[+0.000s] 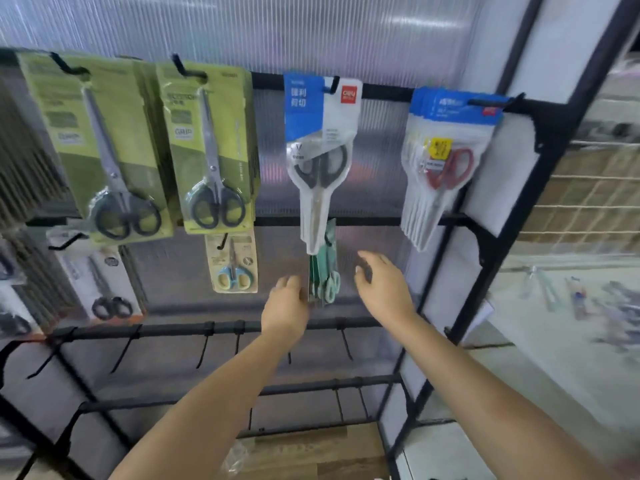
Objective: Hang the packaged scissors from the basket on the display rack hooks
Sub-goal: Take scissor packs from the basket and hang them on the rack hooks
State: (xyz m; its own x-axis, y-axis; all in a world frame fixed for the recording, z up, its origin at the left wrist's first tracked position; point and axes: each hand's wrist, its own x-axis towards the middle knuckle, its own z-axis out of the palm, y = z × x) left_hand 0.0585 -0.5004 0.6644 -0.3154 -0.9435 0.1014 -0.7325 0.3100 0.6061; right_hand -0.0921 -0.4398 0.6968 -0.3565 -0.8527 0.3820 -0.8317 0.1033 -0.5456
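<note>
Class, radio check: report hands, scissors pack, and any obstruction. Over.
Left hand grips the green scissors packs on the middle-row hook. Right hand open, beside them, not touching. White-and-blue pack hangs down over their tops.

two bare forearms, no sleeves showing up to the frame's edge. left hand [285, 308] and right hand [382, 285] wear no gloves, rings, watch or wristband.
</note>
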